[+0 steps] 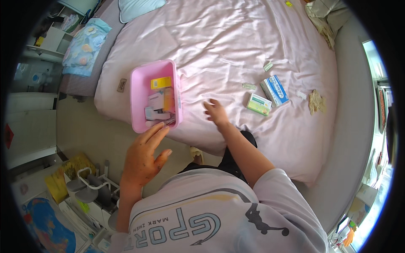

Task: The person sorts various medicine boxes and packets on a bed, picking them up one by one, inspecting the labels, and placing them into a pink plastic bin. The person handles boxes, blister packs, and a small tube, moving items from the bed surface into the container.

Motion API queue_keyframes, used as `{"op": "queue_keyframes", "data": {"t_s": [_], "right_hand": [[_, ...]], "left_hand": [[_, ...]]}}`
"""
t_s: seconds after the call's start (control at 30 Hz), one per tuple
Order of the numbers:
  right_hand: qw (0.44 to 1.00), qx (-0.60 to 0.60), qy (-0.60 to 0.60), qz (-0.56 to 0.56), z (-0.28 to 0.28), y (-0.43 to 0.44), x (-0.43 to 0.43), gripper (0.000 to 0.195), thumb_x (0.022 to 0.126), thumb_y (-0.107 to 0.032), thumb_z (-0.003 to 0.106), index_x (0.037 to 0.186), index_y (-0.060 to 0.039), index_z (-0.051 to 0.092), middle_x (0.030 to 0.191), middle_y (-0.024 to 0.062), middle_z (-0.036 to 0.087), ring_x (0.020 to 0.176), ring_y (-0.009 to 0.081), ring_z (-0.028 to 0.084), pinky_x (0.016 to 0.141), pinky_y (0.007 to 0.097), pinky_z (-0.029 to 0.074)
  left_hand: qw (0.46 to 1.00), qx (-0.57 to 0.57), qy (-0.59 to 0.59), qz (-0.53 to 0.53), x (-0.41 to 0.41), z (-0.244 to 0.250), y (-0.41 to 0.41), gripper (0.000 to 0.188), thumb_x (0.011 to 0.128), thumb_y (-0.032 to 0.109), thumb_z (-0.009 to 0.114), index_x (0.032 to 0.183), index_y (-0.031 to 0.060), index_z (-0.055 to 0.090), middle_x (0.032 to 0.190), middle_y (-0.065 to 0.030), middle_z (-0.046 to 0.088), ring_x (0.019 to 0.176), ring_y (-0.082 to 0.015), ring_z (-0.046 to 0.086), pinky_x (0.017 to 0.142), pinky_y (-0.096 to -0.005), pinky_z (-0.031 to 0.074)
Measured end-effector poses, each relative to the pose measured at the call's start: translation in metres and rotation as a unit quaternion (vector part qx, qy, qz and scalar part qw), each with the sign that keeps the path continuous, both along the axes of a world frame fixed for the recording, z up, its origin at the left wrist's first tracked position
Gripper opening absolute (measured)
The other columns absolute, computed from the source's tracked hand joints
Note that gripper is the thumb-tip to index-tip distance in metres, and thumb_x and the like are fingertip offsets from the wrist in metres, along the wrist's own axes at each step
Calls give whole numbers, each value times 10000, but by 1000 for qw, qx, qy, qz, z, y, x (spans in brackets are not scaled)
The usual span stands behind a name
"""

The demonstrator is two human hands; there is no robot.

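Note:
A pink plastic bin (pixel 134 95) rests at the near left edge of the bed. Inside it are a yellow box (pixel 161 83), a white carton (pixel 156 100), an orange-yellow box (pixel 169 100) and other small packages. My left hand (pixel 144 155) hovers by the bin's near rim, fingers apart and holding nothing; whether its fingertips touch the rim I cannot tell. To the right of the bin, my right hand (pixel 216 113) is above the sheet with loosely bent fingers and nothing visible in them. A green-and-white box (pixel 259 104) lies farther right, beside a blue-and-white box (pixel 274 90).
Pink satin bedding (pixel 221 38) spreads ahead. On it lie small packets (pixel 249 86) and a crumpled beige piece (pixel 316 101). A floral blue cushion (pixel 87 47) sits on the grey padded edge at left. Grey-and-white furniture (pixel 91 186) stands at lower left.

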State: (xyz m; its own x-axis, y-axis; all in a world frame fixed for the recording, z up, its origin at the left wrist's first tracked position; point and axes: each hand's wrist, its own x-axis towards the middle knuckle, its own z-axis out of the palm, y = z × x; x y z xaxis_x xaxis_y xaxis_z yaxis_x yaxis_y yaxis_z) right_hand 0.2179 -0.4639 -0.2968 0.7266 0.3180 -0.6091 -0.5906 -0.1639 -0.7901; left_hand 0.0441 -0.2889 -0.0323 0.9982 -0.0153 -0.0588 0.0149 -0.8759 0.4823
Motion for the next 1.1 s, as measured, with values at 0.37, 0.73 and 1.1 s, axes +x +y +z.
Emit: {"op": "queue_keyframes", "data": {"t_s": [0.37, 0.73, 1.1], "right_hand": [[883, -327, 32, -334, -184, -250, 44, 877, 828, -462, 836, 1440, 93, 539, 1391, 293, 638, 1307, 401, 616, 1109, 418, 475], [930, -258, 68, -254, -206, -247, 79, 676, 806, -435, 889, 1277, -2, 670, 1190, 108, 729, 1038, 249, 707, 891, 371, 570], [967, 184, -108, -141, 119, -139, 49, 626, 1005, -468, 691, 1376, 24, 581, 1185, 128, 693, 1049, 206, 671, 847, 341, 595]], "left_hand": [[995, -8, 78, -60, 66, -29, -33, 570, 832, 71, 772, 1388, 54, 646, 1450, -154, 629, 1271, -374, 635, 1069, -432, 517], [990, -3, 122, -73, 110, -53, -61, 555, 851, 146, 795, 1380, 60, 650, 1428, -145, 637, 1229, -377, 634, 1027, -458, 517], [994, 6, -25, -107, 118, 14, -44, 558, 846, 175, 805, 1374, 75, 656, 1427, -125, 637, 1222, -344, 643, 1031, -446, 517]]}}
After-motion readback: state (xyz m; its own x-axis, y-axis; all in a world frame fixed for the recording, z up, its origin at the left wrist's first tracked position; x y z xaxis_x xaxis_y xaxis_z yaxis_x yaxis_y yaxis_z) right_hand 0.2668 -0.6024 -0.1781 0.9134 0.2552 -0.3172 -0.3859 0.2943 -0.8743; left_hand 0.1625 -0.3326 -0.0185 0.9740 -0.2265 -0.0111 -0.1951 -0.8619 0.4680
